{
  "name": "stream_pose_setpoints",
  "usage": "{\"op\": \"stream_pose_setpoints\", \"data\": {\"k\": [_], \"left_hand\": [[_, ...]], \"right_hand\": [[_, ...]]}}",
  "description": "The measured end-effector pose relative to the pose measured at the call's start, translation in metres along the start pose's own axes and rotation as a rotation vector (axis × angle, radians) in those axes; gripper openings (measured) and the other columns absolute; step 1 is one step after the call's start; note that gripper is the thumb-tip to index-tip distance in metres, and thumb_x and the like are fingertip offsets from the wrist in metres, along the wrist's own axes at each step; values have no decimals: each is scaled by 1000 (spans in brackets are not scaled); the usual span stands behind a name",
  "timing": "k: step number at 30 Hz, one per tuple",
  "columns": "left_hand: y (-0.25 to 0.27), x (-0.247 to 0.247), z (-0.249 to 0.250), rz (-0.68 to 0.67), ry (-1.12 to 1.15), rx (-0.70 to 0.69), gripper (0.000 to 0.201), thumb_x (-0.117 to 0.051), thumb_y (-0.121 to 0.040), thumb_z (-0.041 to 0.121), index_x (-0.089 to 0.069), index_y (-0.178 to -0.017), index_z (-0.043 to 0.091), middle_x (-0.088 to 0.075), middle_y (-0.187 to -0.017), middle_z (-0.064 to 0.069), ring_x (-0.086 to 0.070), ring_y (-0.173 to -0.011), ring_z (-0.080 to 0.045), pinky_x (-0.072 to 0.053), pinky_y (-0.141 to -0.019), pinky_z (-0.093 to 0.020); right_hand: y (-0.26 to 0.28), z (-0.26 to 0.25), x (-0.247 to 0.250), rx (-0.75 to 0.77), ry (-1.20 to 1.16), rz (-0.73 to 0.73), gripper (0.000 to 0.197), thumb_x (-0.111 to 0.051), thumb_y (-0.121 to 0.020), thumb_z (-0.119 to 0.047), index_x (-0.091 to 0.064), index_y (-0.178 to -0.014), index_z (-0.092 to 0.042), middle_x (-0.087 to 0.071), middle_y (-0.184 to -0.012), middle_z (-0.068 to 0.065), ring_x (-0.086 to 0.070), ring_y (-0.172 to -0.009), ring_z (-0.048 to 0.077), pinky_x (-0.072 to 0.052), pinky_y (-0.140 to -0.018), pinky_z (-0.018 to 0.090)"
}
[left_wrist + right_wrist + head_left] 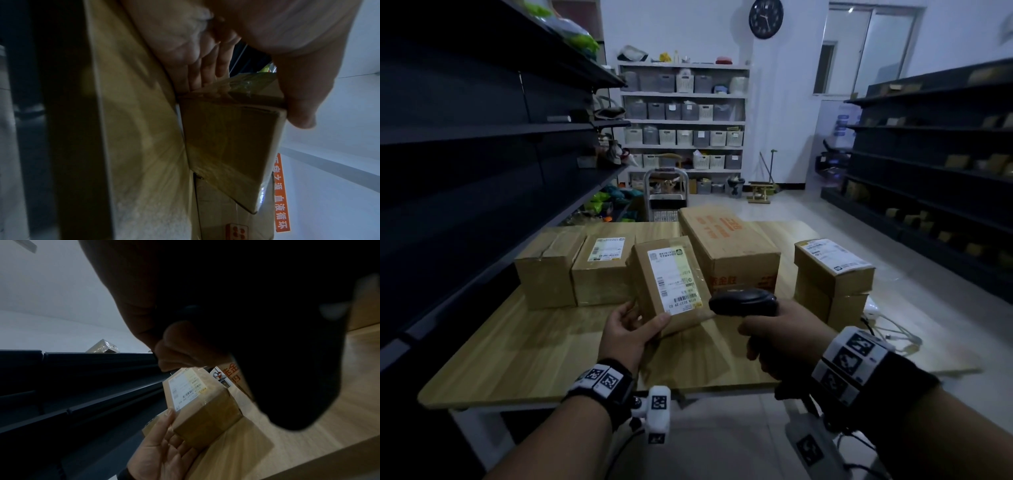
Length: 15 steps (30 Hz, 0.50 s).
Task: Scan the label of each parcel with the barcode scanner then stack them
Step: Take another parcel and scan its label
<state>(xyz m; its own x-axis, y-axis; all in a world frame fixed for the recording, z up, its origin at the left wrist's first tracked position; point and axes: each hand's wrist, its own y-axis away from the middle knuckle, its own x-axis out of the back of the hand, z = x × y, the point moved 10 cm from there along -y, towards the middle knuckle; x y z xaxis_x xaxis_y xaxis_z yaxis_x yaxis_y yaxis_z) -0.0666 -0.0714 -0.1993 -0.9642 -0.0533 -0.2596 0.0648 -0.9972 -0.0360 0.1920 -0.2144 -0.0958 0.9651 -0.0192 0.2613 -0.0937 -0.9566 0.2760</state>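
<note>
The left hand (631,330), palm up, grips the near end of a small parcel (671,281), thumb on its top by the label (675,279), tilting it up off the table (544,342). Just right of it, the right hand (779,337) clasps the scanner (743,301), its nose beside the parcel's near corner. Beyond the hands stand more boxes (729,246).

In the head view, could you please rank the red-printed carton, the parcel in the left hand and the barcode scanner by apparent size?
1. Red-printed carton
2. Held parcel, though nearer the camera
3. Barcode scanner
</note>
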Motion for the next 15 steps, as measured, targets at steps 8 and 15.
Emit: {"op": "stream_pose_setpoints", "data": {"k": [8, 15], "left_hand": [[-2, 3, -4, 24, -21, 10, 121, -107, -52, 38, -51, -158, 16, -71, -125, 7, -69, -114, -11, -59, -94, -39], [-3, 4, -4, 27, -40, 13, 121, -103, -50, 41, -52, -157, 16, -70, -128, 5, -67, -111, -6, -58, -90, -35]], "right_hand": [[6, 0, 4, -19, 5, 20, 19, -73, -100, -15, -66, -116, -21, -75, -76, 14, -64, -63, 28, -54, -68, 43], [5, 5, 6, -85, 32, 69, 19, -75, -99, -22, -70, -114, -11, -74, -92, 22, -64, -72, 33, -57, -65, 44]]}}
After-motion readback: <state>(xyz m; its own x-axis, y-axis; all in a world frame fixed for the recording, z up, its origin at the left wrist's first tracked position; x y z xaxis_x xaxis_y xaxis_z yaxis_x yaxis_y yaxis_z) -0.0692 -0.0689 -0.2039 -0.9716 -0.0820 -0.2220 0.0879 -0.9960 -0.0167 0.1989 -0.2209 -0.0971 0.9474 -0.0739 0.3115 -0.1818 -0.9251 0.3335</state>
